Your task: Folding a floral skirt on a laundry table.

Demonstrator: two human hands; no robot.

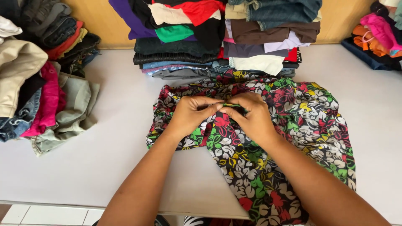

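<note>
A: Nearest us, what's there?

B: The forearms, coming in from the bottom edge and meeting over the table (104, 159). That pale table is the biggest thing, and it runs the width of the view.

A: And on it?

B: A floral garment (293, 125), black with red, green, yellow and white flowers. It's spread across the middle, and one part hangs over the near edge. Behind it, touching its far edge, a stack (222, 37) of folded clothes stands against the wall. A loose heap (37, 75) lies at the left, well apart from the garment, and a smaller pile (377, 37) sits at the far right.

A: The hands?

B: The left hand (190, 115) and right hand (251, 117) rest on the garment's middle, fingertips touching each other. Both have fingers curled tight, pinching a small fold of the cloth between thumb and fingertips.
</note>
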